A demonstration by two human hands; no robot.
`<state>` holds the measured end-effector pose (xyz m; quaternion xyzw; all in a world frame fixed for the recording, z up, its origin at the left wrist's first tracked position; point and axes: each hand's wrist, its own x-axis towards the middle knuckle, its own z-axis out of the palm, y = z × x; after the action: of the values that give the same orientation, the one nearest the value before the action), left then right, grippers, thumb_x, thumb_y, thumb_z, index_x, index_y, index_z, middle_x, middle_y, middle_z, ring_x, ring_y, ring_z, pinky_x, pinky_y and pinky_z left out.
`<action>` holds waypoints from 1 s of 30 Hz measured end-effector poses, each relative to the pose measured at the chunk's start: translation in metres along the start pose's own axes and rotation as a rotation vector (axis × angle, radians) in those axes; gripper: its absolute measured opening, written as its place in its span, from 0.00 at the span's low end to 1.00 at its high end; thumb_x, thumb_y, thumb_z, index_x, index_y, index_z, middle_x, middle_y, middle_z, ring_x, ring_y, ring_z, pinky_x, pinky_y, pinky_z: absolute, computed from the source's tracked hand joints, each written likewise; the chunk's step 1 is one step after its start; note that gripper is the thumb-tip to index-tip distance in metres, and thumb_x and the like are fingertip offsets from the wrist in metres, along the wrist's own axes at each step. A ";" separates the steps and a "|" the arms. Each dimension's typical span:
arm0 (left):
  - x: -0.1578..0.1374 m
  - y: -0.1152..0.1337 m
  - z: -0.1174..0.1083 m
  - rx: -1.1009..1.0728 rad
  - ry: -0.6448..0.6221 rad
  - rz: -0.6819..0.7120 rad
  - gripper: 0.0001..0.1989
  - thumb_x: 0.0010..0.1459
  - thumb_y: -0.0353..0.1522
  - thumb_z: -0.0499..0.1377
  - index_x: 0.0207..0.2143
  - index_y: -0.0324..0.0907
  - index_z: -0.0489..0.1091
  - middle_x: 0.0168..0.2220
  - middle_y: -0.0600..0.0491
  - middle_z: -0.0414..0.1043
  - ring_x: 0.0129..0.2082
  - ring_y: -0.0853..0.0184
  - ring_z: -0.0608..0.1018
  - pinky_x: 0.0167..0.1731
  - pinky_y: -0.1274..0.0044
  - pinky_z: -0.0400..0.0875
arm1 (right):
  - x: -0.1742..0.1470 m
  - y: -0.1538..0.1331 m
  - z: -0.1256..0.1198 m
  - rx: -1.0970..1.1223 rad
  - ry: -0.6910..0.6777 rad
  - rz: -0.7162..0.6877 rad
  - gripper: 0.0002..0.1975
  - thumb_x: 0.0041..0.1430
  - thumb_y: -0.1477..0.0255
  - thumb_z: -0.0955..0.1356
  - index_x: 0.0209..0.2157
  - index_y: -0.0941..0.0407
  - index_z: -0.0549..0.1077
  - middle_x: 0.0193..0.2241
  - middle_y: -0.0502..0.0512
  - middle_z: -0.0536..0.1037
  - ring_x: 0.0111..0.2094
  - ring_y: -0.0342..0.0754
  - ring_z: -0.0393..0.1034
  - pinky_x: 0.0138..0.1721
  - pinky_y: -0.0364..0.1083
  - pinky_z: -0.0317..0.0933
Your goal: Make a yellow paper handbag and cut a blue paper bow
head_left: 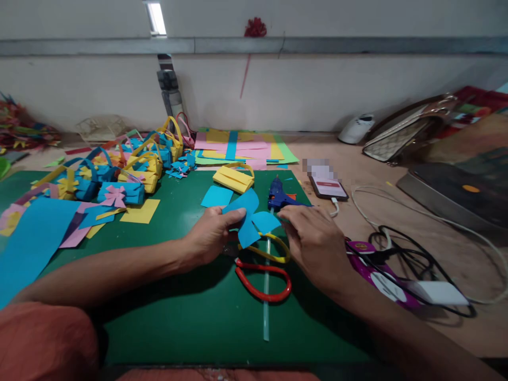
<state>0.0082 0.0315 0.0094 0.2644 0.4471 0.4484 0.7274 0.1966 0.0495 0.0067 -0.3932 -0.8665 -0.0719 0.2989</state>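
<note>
My left hand (210, 233) pinches a blue paper cutout (248, 230) with rounded, petal-like lobes between thumb and fingers. The closed fingers of my right hand (315, 241) meet the right-hand lobe of the same paper. Below lie what look like scissors (283, 293), with a red loop and a yellow loop; their blades are hidden by my left hand. A blue glue gun (278, 196) rests just beyond my right hand, and a clear glue stick (266, 312) runs toward me from it. Behind the cutout are a yellow folded-paper bag (233, 178) and a blue paper square (216, 196).
Several small paper bags (121, 193) with bows crowd the left, near a large blue sheet (37, 238). Coloured paper sheets (246, 145) are stacked at the back. To the right are a phone (327, 182) on a cable, a purple extension block (363, 248) and black cords.
</note>
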 end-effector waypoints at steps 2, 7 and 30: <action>0.000 0.000 0.000 -0.005 -0.003 0.002 0.15 0.47 0.38 0.64 0.32 0.39 0.65 0.28 0.53 0.70 0.24 0.67 0.74 0.23 0.72 0.69 | 0.001 0.003 -0.001 -0.010 0.011 -0.016 0.10 0.59 0.76 0.61 0.39 0.59 0.71 0.40 0.65 0.77 0.42 0.58 0.70 0.43 0.57 0.59; 0.002 -0.003 -0.003 -0.011 -0.047 0.009 0.15 0.49 0.41 0.62 0.31 0.40 0.66 0.27 0.53 0.69 0.21 0.71 0.71 0.22 0.78 0.64 | 0.004 -0.004 -0.010 0.469 -0.094 0.267 0.19 0.64 0.61 0.57 0.36 0.57 0.72 0.31 0.57 0.77 0.34 0.51 0.72 0.32 0.47 0.64; 0.008 0.016 -0.012 0.591 -0.134 0.318 0.20 0.41 0.30 0.66 0.40 0.36 0.71 0.32 0.52 0.74 0.32 0.69 0.74 0.34 0.77 0.68 | 0.003 -0.010 -0.011 0.359 -0.041 0.168 0.05 0.56 0.77 0.64 0.30 0.57 0.72 0.27 0.50 0.77 0.28 0.44 0.71 0.32 0.42 0.62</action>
<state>-0.0073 0.0453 0.0131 0.5590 0.4620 0.3890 0.5681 0.1932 0.0400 0.0186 -0.4059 -0.8355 0.1168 0.3515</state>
